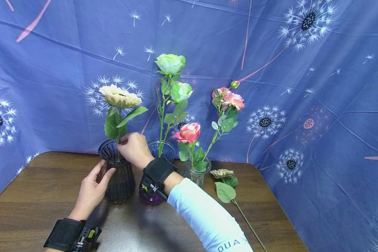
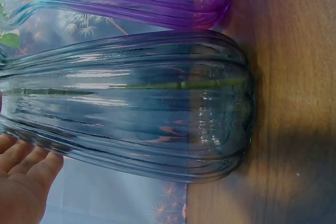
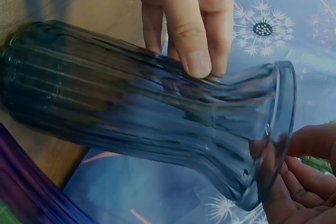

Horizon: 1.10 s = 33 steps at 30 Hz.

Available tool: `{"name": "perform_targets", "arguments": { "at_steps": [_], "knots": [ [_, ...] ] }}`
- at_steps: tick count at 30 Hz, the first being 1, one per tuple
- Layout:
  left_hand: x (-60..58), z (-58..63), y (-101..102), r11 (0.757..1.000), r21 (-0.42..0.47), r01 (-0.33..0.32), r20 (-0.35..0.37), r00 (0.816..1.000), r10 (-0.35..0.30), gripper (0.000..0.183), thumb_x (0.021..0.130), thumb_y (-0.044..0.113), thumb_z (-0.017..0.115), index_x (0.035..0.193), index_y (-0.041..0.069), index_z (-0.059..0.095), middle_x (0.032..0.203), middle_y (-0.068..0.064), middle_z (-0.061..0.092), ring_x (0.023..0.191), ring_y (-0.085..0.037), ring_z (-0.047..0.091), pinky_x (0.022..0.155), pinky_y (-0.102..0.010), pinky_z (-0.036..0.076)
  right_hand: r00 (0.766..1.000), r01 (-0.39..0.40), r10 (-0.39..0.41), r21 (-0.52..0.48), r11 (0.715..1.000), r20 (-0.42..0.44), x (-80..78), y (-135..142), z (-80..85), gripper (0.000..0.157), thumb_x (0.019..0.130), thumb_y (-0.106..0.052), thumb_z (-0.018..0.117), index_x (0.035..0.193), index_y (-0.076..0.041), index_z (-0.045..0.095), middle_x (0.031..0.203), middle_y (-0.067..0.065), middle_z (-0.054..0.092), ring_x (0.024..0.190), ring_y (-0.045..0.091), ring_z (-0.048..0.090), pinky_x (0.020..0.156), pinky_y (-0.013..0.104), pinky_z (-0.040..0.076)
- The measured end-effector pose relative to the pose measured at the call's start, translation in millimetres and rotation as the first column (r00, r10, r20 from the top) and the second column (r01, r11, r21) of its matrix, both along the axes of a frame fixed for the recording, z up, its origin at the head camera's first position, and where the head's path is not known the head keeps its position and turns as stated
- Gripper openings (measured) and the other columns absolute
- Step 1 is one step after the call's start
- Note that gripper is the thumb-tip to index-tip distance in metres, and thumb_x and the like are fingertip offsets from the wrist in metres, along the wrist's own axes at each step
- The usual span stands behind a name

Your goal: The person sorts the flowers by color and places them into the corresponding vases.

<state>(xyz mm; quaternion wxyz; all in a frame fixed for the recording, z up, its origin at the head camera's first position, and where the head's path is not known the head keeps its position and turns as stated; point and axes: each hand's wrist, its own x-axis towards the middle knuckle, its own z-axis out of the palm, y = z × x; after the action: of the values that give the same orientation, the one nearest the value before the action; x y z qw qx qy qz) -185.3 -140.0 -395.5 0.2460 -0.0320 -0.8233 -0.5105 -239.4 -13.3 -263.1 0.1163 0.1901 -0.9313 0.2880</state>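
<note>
A cream sunflower (image 1: 120, 97) stands upright in a dark blue ribbed glass vase (image 1: 120, 185) at the table's left. Just above the rim, my right hand (image 1: 135, 149) pinches its stem between thumb and fingers. My left hand (image 1: 90, 190) holds the vase's neck from the left, thumb on the near side, fingers behind. Through the glass in the left wrist view, the green stem (image 2: 205, 84) reaches down close to the vase's base. The right wrist view shows my left thumb (image 3: 197, 51) against the neck and my right fingers (image 3: 299, 192) at the rim.
Close to the right is a blue-purple vase (image 1: 168, 151) with green roses (image 1: 170, 64), partly behind my right wrist. A clear glass vase (image 1: 204, 168) holds pink roses (image 1: 189, 133). Another cream flower (image 1: 222, 173) lies on the wooden table (image 1: 271, 210). A blue dandelion-print cloth (image 1: 208, 35) hangs behind.
</note>
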Motion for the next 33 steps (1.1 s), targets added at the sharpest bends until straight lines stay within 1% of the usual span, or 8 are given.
{"name": "perform_targets", "arguments": {
  "at_steps": [4,7,12,16,21,23,27,33],
  "knots": [
    [0.4,0.2,0.1,1.0,-0.01,0.004,0.014,1.0,-0.003,0.052,0.094,0.024,0.057,0.137,-0.001,0.043,0.133,-0.027,0.05,0.119,-0.036,0.05,0.083,0.01,0.029,0.999,-0.018,0.019,-0.028,0.999,0.027,-1.0,3.6,1.8,0.011,0.083,-0.018,0.068,0.088,-0.012,0.076,0.08,-0.004,0.074,0.071,0.004,0.064,0.056,0.006,0.039],
    [0.8,0.0,0.0,1.0,-0.01,0.0,0.016,1.0,0.001,0.051,0.094,0.024,0.057,0.137,0.0,0.044,0.132,-0.027,0.051,0.117,-0.038,0.051,0.082,0.01,0.029,0.996,-0.02,0.031,-0.122,0.992,0.089,-1.8,5.5,1.9,0.012,0.084,-0.016,0.068,0.089,-0.009,0.075,0.074,0.002,0.073,0.062,0.005,0.065,0.05,0.007,0.04],
    [1.3,0.5,-0.3,1.0,-0.015,-0.012,0.013,1.0,0.012,0.05,0.094,0.023,0.058,0.136,0.001,0.045,0.13,-0.027,0.053,0.115,-0.038,0.052,0.081,0.009,0.03,0.985,0.025,0.027,-0.298,0.954,0.171,-3.3,8.8,0.7,0.012,0.085,-0.014,0.068,0.09,-0.004,0.074,0.073,0.01,0.072,0.06,0.016,0.069,0.043,0.011,0.044],
    [1.2,0.8,-0.6,1.0,-0.015,-0.02,0.019,1.0,0.02,0.051,0.094,0.024,0.058,0.137,0.001,0.045,0.13,-0.026,0.053,0.116,-0.027,0.052,0.081,0.009,0.031,0.981,0.035,0.028,-0.324,0.945,0.189,-2.7,12.6,0.7,0.01,0.086,-0.012,0.067,0.09,-0.005,0.073,0.074,0.01,0.072,0.059,0.014,0.067,0.044,0.013,0.044],
    [0.5,0.0,-0.3,1.0,-0.012,-0.02,0.005,1.0,0.02,0.051,0.094,0.025,0.058,0.136,0.001,0.046,0.13,-0.025,0.054,0.109,0.014,0.044,0.081,0.01,0.03,0.986,-0.014,0.068,-0.325,0.946,0.154,-0.3,18.2,2.6,0.011,0.086,-0.012,0.067,0.09,-0.004,0.073,0.071,0.009,0.072,0.05,0.001,0.059,0.045,0.012,0.044],
    [0.4,-0.2,0.4,1.0,0.004,-0.011,-0.01,1.0,0.011,0.049,0.093,0.024,0.058,0.135,0.001,0.047,0.128,-0.026,0.054,0.1,0.026,0.038,0.081,0.009,0.031,0.988,-0.041,0.086,-0.32,0.947,0.128,1.0,21.8,3.8,0.011,0.086,-0.012,0.067,0.09,-0.004,0.073,0.071,0.008,0.072,0.05,0.0,0.058,0.046,0.011,0.045],
    [0.4,0.0,2.0,0.999,0.032,0.003,-0.037,0.999,-0.001,0.047,0.093,0.019,0.06,0.134,-0.001,0.048,0.126,-0.028,0.055,0.097,0.03,0.036,0.082,0.009,0.032,0.991,-0.067,0.1,-0.318,0.946,0.09,2.4,30.7,6.1,0.012,0.085,-0.012,0.067,0.091,-0.003,0.072,0.074,0.009,0.073,0.053,0.003,0.062,0.048,0.011,0.046],
    [0.2,0.4,0.8,1.0,0.008,-0.016,-0.018,1.0,0.016,0.047,0.093,0.022,0.06,0.134,0.001,0.049,0.126,-0.027,0.056,0.098,0.026,0.038,0.081,0.009,0.031,0.994,-0.041,0.069,-0.301,0.953,0.08,2.1,44.8,7.3,0.013,0.085,-0.014,0.067,0.091,-0.004,0.073,0.076,0.007,0.073,0.055,0.007,0.065,0.05,0.012,0.048]
  ]
}}
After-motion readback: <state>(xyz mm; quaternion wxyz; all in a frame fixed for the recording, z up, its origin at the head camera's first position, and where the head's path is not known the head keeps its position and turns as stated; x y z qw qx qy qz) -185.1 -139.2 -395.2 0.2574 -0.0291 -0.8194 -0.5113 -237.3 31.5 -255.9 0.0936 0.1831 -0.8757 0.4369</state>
